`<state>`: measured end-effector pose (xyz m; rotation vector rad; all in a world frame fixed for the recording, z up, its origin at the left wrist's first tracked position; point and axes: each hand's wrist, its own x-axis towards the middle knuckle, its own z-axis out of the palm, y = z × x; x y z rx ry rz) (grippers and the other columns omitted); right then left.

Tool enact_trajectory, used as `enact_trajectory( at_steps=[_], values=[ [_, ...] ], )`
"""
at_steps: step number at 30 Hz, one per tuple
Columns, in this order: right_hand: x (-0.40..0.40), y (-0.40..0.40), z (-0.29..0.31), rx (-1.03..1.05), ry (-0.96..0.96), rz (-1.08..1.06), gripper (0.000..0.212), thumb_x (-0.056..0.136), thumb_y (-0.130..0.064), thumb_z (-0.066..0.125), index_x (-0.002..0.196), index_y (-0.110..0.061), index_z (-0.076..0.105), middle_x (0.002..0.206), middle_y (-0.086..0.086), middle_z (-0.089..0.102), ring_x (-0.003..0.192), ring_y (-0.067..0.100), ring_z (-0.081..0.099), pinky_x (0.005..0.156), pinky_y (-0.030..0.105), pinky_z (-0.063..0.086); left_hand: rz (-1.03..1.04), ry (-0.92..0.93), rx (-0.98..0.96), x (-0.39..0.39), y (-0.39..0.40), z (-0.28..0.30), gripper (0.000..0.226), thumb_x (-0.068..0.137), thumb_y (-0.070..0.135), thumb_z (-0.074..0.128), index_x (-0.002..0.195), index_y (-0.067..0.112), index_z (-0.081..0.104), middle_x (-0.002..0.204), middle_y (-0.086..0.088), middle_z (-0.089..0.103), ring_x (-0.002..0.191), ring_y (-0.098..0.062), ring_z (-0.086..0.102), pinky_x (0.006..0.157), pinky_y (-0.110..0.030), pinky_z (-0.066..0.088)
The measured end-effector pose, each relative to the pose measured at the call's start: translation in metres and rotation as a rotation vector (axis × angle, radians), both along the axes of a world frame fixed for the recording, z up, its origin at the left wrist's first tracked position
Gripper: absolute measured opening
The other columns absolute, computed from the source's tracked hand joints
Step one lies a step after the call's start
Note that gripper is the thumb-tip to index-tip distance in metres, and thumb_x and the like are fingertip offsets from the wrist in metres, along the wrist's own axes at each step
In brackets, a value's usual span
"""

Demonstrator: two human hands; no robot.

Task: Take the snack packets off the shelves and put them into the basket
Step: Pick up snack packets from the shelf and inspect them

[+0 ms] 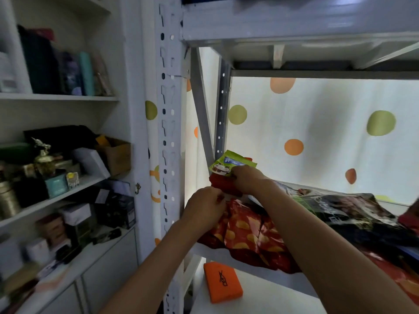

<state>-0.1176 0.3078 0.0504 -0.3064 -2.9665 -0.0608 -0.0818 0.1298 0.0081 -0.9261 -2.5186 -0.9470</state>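
The green packet stands at the far left end of the metal shelf, propped against the corner post, with a dark red packet directly under and in front of it. The right hand has its fingers curled over the green packet's lower right edge, at about four o'clock from the packet's middle, and seems to pinch it together with the top of the dark red one. The left hand sits at seven o'clock from the green packet, fingers curled at the dark red packet's lower left corner; whether it truly grips that corner or only touches it I cannot tell.

The green packet's long side runs roughly from eight o'clock to two o'clock, tilted up to the right. The right hand is the nearer one and already on it, so the lift would likely come toward six o'clock, out past the shelf's front lip.

Below both hands lies a red chip bag, crumpled, and at three o'clock a dark bag lies flat. No basket shows. An orange pouch rests on the lower shelf. A spotted curtain hangs behind.
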Motion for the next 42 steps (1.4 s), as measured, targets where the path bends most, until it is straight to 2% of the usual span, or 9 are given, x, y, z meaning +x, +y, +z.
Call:
enact_trajectory(
  at_steps=[8, 13, 16, 22, 26, 30, 33, 38, 42],
  values=[
    [0.011, -0.003, 0.002, -0.024, 0.238, 0.01, 0.029, 0.094, -0.014, 0.046, 0.117, -0.013, 0.065, 0.117, 0.012, 0.067, 0.107, 0.032, 0.064, 0.088, 0.038, 0.052, -0.02, -0.026, 0.023, 0.004, 0.001, 0.008, 0.024, 0.091, 0.022, 0.054, 0.102, 0.01, 0.071, 0.103, -0.006, 0.07, 0.094, -0.02, 0.063, 0.081, -0.03, 0.047],
    [0.034, -0.017, 0.016, -0.192, 0.487, -0.021, 0.014, 0.089, -0.009, 0.047, 0.088, -0.011, 0.061, 0.092, 0.018, 0.068, 0.088, 0.039, 0.064, 0.064, 0.031, 0.038, -0.089, -0.066, 0.112, 0.011, -0.003, 0.015, 0.021, 0.092, 0.019, 0.055, 0.103, 0.015, 0.072, 0.107, -0.001, 0.07, 0.098, -0.014, 0.062, 0.075, -0.013, 0.037],
    [0.055, -0.025, 0.021, -0.298, 0.636, -0.021, 0.016, 0.092, -0.009, 0.046, 0.086, -0.005, 0.06, 0.085, 0.021, 0.067, 0.078, 0.038, 0.061, 0.06, 0.032, 0.034, -0.131, -0.096, 0.128, 0.016, -0.006, 0.02, 0.021, 0.092, 0.02, 0.055, 0.103, 0.016, 0.073, 0.106, 0.001, 0.071, 0.098, -0.014, 0.063, 0.08, -0.018, 0.04],
    [0.112, -0.054, 0.013, -0.552, 1.003, -0.014, 0.033, 0.091, -0.005, 0.043, 0.061, -0.018, 0.035, 0.051, -0.003, 0.034, 0.048, 0.013, 0.033, 0.047, 0.029, 0.019, -0.199, -0.139, 0.175, 0.035, -0.012, 0.025, 0.023, 0.093, 0.019, 0.051, 0.091, 0.009, 0.072, 0.091, -0.006, 0.072, 0.083, -0.018, 0.062, 0.077, -0.029, 0.048],
    [0.164, -0.084, 0.007, -0.861, 1.19, -0.101, 0.037, 0.098, 0.0, 0.048, 0.062, -0.007, 0.042, 0.055, 0.006, 0.038, 0.044, -0.003, 0.047, 0.045, 0.006, 0.036, -0.273, -0.34, 0.355, 0.057, -0.021, 0.028, 0.031, 0.096, 0.023, 0.05, 0.089, -0.002, 0.069, 0.079, -0.014, 0.067, 0.072, -0.023, 0.06, 0.071, -0.033, 0.046],
    [0.201, -0.103, -0.008, -1.244, 1.329, -0.158, 0.031, 0.097, -0.007, 0.053, 0.067, -0.007, 0.058, 0.07, 0.008, 0.059, 0.073, 0.028, 0.068, 0.065, 0.037, 0.061, -0.356, -0.551, 0.443, 0.082, -0.035, 0.031, 0.039, 0.096, 0.037, 0.052, 0.093, 0.003, 0.069, 0.085, -0.014, 0.069, 0.08, -0.024, 0.064, 0.072, -0.031, 0.044],
    [0.232, -0.127, -0.013, -1.482, 1.409, -0.159, 0.018, 0.097, -0.005, 0.054, 0.087, -0.008, 0.068, 0.093, 0.012, 0.07, 0.081, 0.033, 0.073, 0.064, 0.034, 0.059, -0.45, -0.637, 0.497, 0.103, -0.048, 0.029, 0.035, 0.094, 0.044, 0.054, 0.098, 0.013, 0.069, 0.1, -0.011, 0.072, 0.096, -0.024, 0.067, 0.087, -0.039, 0.05],
    [0.272, -0.184, -0.031, -1.609, 1.437, -0.135, 0.017, 0.097, -0.004, 0.054, 0.105, -0.003, 0.069, 0.093, 0.013, 0.073, 0.072, 0.024, 0.069, 0.058, 0.032, 0.058, -0.642, -0.691, 0.738, 0.145, -0.071, 0.021, 0.007, 0.096, 0.025, 0.058, 0.097, 0.028, 0.064, 0.096, 0.012, 0.072, 0.096, -0.012, 0.067, 0.087, -0.029, 0.051],
    [0.297, -0.219, -0.059, -1.543, 1.375, -0.266, 0.017, 0.098, -0.008, 0.054, 0.102, -0.01, 0.07, 0.096, 0.013, 0.073, 0.075, 0.024, 0.068, 0.051, 0.029, 0.053, -0.759, -0.735, 0.836, 0.168, -0.089, -0.001, 0.026, 0.096, 0.015, 0.058, 0.122, 0.017, 0.057, 0.112, 0.0, 0.071, 0.102, -0.017, 0.069, 0.086, -0.036, 0.056]
  ],
)
